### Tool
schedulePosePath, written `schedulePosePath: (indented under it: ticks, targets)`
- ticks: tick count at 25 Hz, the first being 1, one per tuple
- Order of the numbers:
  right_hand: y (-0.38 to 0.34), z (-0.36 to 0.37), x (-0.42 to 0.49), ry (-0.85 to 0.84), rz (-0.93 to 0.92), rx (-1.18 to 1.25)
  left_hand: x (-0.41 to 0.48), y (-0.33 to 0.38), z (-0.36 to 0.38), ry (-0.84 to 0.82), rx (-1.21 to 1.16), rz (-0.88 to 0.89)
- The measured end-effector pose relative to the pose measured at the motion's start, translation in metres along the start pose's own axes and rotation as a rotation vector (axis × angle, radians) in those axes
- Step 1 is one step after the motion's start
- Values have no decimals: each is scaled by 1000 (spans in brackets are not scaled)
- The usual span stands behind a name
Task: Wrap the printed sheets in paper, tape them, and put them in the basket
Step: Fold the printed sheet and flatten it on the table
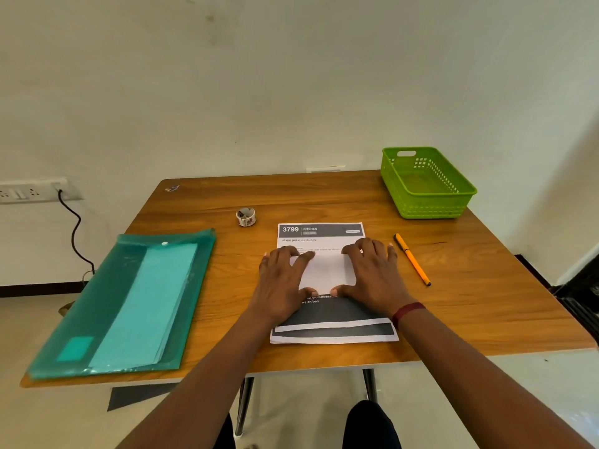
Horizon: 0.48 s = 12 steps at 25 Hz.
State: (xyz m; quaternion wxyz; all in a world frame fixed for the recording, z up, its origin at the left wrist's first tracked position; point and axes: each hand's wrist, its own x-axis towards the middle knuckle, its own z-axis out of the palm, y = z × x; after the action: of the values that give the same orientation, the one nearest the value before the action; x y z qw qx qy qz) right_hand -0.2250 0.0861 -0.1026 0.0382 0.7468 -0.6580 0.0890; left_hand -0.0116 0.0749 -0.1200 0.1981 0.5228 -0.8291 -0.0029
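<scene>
The printed sheets [321,233] lie in the middle of the wooden table [470,296], dark headers showing at top and bottom. A small folded white piece [327,273] sits on top of them. My left hand [283,280] and my right hand [372,273] press flat on its two sides, fingers spread, thumbs at its near edge. A roll of patterned tape [246,217] stands behind the sheets to the left. The green basket [453,202] is at the far right corner and has nothing in it.
A teal plastic folder [97,319] with light paper inside lies at the left of the table. An orange pen [412,259] lies right of the sheets. A wall socket with a black cable [76,234] is at the far left.
</scene>
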Motion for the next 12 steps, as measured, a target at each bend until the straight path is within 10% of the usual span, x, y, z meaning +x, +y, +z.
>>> schedulePosePath:
  ticks: [12]
  targets:
    - [8,10,-36,546,-177,166,-30,1,-6,495,-112,125]
